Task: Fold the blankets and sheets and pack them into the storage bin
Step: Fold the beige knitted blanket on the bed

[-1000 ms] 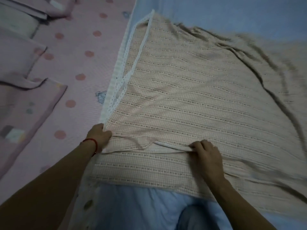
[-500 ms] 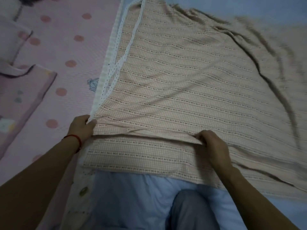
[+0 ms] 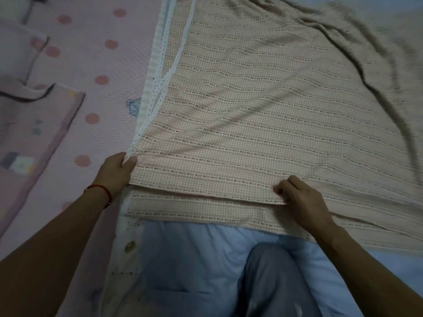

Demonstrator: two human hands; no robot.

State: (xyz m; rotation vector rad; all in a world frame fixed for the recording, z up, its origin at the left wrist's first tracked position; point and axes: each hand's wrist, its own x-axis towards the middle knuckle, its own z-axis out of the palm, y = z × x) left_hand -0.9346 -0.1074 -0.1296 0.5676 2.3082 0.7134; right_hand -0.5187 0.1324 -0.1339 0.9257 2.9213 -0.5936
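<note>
A thin beige checked sheet with dark stitched stripes (image 3: 263, 106) lies spread over a puffy light blue quilt (image 3: 194, 259), its top layer folded over the bottom one. The left hand (image 3: 115, 171) pinches the near corner by the white dotted trim (image 3: 158, 92), fingers curled around the cloth. The right hand (image 3: 302, 202) pinches the folded edge with bent fingers. Beside it lies a soft pink blanket with round darker pink dots (image 3: 96, 65)
</note>
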